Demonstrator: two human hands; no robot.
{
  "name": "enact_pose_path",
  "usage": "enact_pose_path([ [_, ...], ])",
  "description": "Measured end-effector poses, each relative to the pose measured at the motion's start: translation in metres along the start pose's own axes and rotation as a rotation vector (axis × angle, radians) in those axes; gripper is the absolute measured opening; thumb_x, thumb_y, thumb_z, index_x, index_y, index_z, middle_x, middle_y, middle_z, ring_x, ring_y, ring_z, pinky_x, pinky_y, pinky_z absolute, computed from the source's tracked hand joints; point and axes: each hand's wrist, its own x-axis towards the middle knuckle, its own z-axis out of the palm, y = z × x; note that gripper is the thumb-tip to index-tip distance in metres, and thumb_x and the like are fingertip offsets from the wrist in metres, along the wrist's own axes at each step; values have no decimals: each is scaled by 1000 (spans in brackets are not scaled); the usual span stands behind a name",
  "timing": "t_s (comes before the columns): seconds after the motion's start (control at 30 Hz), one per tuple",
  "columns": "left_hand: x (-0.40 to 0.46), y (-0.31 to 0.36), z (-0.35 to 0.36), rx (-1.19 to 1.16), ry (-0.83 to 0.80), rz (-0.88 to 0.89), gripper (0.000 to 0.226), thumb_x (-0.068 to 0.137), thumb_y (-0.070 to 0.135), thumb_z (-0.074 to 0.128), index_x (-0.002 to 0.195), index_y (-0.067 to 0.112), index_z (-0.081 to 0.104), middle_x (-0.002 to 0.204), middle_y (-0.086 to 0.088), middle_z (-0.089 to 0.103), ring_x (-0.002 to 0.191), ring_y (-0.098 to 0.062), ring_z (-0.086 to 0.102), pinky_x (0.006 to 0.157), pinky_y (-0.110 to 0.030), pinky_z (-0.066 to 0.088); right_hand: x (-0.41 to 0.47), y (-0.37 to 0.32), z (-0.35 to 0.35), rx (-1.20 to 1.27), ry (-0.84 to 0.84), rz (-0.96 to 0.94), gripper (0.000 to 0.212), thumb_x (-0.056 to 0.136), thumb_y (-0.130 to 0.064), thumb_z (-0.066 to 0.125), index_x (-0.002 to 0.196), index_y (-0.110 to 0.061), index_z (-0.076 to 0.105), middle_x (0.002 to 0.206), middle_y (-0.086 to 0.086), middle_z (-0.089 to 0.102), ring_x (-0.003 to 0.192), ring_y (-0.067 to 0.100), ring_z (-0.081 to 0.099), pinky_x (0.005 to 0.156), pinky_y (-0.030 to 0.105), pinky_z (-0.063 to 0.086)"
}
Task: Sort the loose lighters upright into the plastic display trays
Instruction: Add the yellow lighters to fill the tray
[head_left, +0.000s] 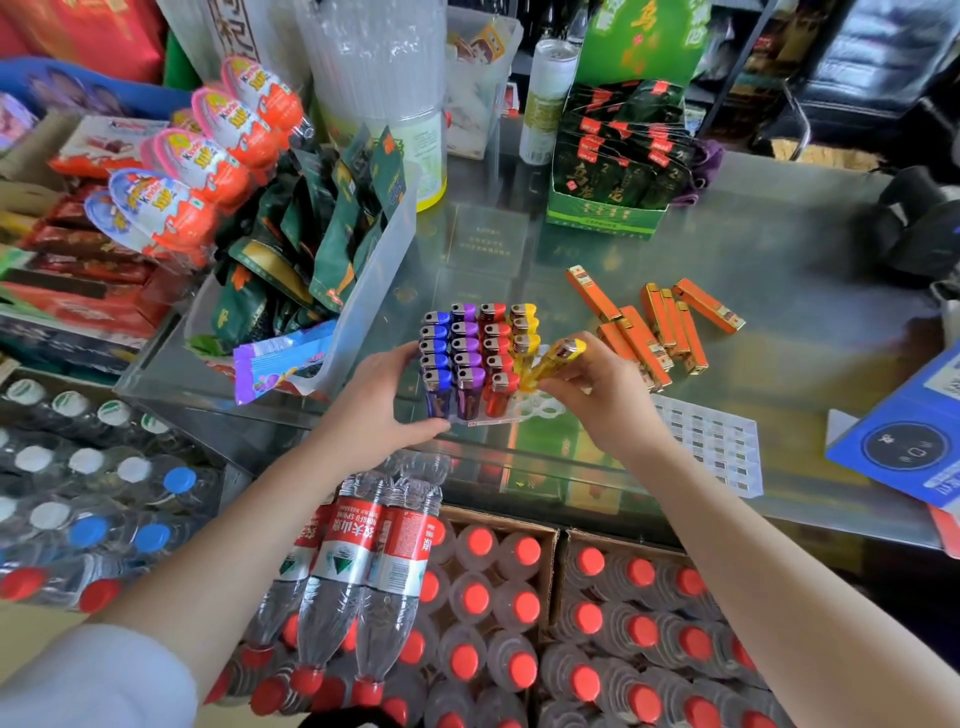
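A clear plastic display tray (537, 408) sits on the glass counter, filled with upright blue, purple, red and yellow lighters (470, 353). Its near right holes are empty. My left hand (382, 397) grips the tray's left side. My right hand (597, 395) pinches a yellow lighter (553, 364), tilted, just above the yellow column. Several loose orange lighters (657, 325) lie flat on the counter to the right.
An empty white tray (711, 441) lies flat near the counter's front right. A blue box (904, 441) is at the right edge, a green carton of packets (613, 171) behind, a clear snack bin (358, 270) left. Water bottles (493, 597) stand below the counter.
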Motion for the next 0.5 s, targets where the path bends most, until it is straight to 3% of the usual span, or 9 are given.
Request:
enact_pose_path([
  [0.13, -3, 4, -1, 7, -4, -32, 70, 67, 31, 77, 127, 23, 41, 124, 5, 49, 118, -12, 40, 92, -27, 31, 1, -7, 6, -108, 5, -65, 10, 80, -9, 67, 78, -13, 58, 74, -7, 55, 61, -2, 47, 58, 10, 36],
  [0.23, -2, 6, -3, 3, -9, -43, 72, 67, 30, 77, 128, 22, 40, 129, 0, 48, 119, -13, 40, 91, -25, 29, 0, -8, 11, -190, -10, -113, 10, 79, -10, 68, 83, -3, 62, 76, -3, 55, 60, 10, 50, 56, 19, 40],
  [0.33, -2, 9, -4, 10, -13, -59, 74, 68, 29, 77, 130, 21, 38, 131, -1, 47, 121, -14, 39, 91, -24, 28, -1, -7, 16, -238, 16, -82, 12, 80, -15, 68, 83, -5, 62, 75, -1, 55, 62, 20, 52, 56, 33, 44],
  [0.5, -2, 7, -2, 11, -9, -56, 75, 67, 31, 77, 130, 22, 38, 130, -1, 48, 121, -15, 40, 95, -28, 31, -2, -5, 19, -346, 76, -64, 17, 81, -22, 67, 83, -7, 60, 79, 4, 60, 66, 20, 49, 53, 29, 38],
])
